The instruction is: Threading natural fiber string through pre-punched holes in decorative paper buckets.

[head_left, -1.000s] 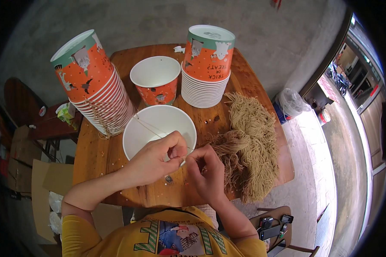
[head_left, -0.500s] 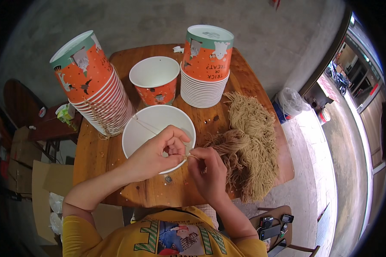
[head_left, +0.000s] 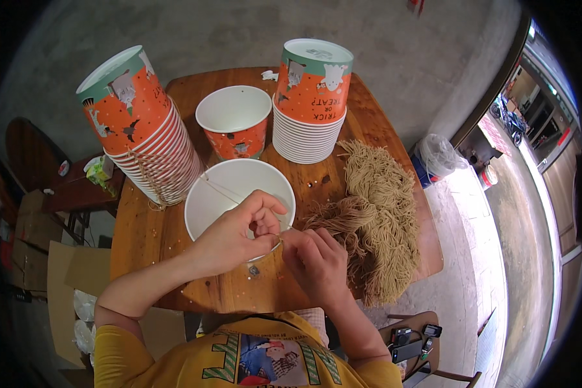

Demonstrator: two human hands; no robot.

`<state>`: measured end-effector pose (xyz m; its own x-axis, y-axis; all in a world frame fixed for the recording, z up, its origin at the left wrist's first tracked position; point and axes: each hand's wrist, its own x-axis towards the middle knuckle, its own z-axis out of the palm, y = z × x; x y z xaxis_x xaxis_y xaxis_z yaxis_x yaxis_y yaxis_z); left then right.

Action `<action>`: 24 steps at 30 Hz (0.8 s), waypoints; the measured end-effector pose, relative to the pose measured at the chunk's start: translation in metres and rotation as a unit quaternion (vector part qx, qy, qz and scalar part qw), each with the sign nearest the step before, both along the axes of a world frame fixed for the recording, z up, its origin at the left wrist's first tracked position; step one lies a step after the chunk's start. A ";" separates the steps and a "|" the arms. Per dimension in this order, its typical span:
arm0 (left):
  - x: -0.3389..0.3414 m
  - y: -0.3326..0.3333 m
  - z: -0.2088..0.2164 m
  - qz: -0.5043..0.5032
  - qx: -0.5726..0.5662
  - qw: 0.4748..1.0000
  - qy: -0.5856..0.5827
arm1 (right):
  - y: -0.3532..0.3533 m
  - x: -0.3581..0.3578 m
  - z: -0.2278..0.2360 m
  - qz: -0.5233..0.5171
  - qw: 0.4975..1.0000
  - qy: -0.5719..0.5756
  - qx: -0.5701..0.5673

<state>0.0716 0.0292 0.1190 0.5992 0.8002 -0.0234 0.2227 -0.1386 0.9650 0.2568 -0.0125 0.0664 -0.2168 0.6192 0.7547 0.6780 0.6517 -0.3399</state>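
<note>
Nearest to me, an open paper bucket [head_left: 204,210] with a white inside stands on the wooden table. A thin tan cord [head_left: 218,187] passes over its far left rim and across its mouth toward my hands. At the bucket's near right rim, my left hand [head_left: 239,229] is closed in a pinch on the cord. Right beside it, my right hand [head_left: 313,262] has its fingers curled together on the cord too; the fingertips partly hide it. A big heap of tan cords [head_left: 385,220] lies to the right of my right hand.
A tall leaning stack of orange paper buckets [head_left: 126,113], with cords draped on it, stands at left. Another upturned stack [head_left: 312,87] rises at the back, beside a single upright bucket [head_left: 239,142]. The wooden table [head_left: 207,294] carries small specks. A chair [head_left: 420,323] holds small devices.
My right hand has turned, its knuckles now facing up more, with its fingers drawn close against the cord. My left hand has stayed nearly still at the rim.
</note>
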 end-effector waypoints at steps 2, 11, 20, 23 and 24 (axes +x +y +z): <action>0.000 -0.001 0.000 0.001 0.010 1.000 0.007 | 0.001 0.000 0.001 -0.003 1.000 0.002 -0.005; 0.001 -0.003 0.001 0.007 0.040 0.999 0.023 | 0.001 0.000 0.010 0.009 1.000 -0.010 -0.011; 0.001 -0.003 0.003 -0.026 0.062 0.997 0.037 | -0.003 -0.005 -0.003 0.017 0.989 0.104 -0.108; 0.000 -0.003 0.003 -0.013 0.049 0.996 0.080 | -0.011 -0.006 -0.007 0.026 0.959 0.191 -0.210; -0.002 -0.003 -0.001 -0.015 0.155 0.982 0.109 | -0.013 -0.006 -0.006 0.044 0.946 0.222 -0.234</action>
